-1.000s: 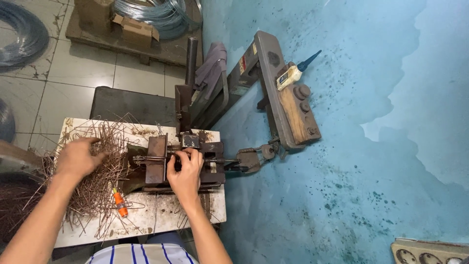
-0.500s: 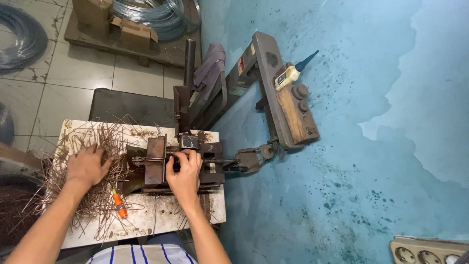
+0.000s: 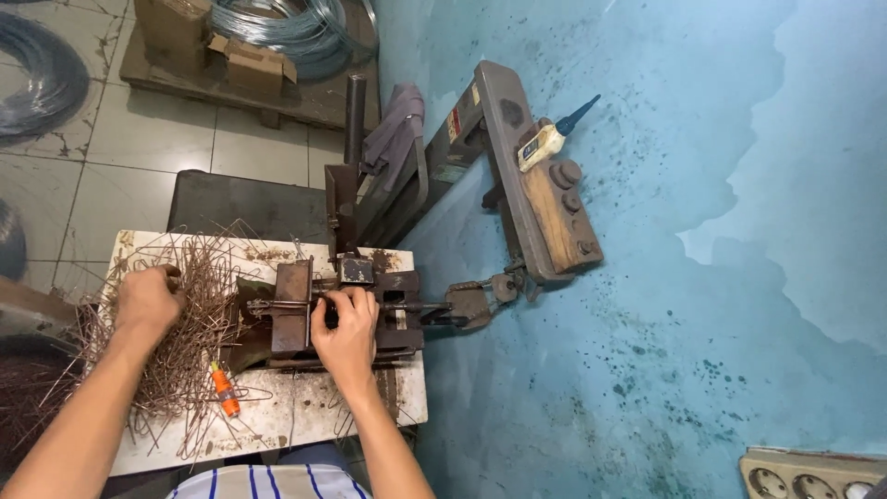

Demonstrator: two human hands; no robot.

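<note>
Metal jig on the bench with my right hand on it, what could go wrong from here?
1. The right hand rests on the metal jig, whose linkage joins a lever arm; if that moves, fingers could get pinched.
2. The left hand is buried in the pile of bent wire pieces; loose ends could prick or scratch bare skin.
3. Wires overhang the white table and could slide off.

Even daylight, soft shadows, sharp focus, slight wide-angle bending at edges.
</note>
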